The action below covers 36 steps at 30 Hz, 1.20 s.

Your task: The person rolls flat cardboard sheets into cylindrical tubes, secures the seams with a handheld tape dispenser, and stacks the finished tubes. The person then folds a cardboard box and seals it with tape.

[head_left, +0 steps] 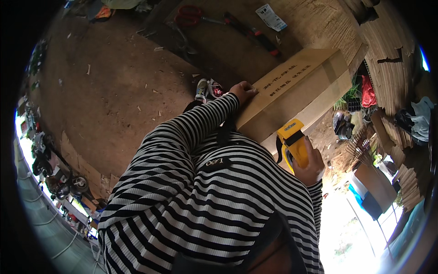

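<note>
Head view: a long tan cardboard box [292, 91] runs from frame centre toward the upper right, steadied by the left hand [243, 91], fingers curled on its end. The right hand [310, 162] fully grips a yellow tape dispenser [292, 144] at the box's lower edge; with one end braced, the box could slip and tape could wrinkle.

A long tan cardboard box [296, 93] is lying slantwise across the middle of the view, carrying dark printed lines along its top face and a band of clear tape near its far end. A small white-and-blue printed packet [271, 17] is lying on the brown surface near the upper edge, well apart from the box. A brown box with a blue side [374, 189] is standing at the lower right in bright light.
</note>
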### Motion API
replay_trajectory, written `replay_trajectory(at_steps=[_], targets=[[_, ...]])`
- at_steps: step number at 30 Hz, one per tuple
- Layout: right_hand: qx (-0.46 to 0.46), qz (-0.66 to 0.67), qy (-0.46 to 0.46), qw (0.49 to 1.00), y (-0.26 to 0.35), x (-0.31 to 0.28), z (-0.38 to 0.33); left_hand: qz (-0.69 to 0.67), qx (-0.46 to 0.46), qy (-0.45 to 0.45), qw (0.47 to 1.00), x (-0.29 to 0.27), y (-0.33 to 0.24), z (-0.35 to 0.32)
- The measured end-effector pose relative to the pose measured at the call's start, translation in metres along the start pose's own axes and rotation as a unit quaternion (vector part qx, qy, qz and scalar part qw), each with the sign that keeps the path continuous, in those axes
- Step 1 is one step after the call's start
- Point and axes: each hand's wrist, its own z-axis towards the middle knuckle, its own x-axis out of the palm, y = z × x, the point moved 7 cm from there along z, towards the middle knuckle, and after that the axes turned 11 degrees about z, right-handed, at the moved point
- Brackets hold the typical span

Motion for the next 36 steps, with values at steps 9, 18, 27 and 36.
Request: replay_trajectory(at_steps=[9,18,27,36], targets=[[-0.022,0.012,-0.009,1.000,0.005,-0.001,0.002,0.109,0.009,-0.075,0.991,-0.011,0.006,-0.022],[-0.036,0.030,-0.061,0.997,0.014,-0.012,0.009,0.156,0.061,0.139,0.976,0.003,-0.002,-0.038],[0.002,0.033,-0.068,0.997,0.010,-0.011,0.007,0.358,0.666,0.015,0.654,0.054,-0.259,-0.087],[-0.013,0.059,-0.031,0.998,-0.014,-0.026,-0.016,0.616,0.622,0.087,0.476,0.108,-0.243,-0.084]])
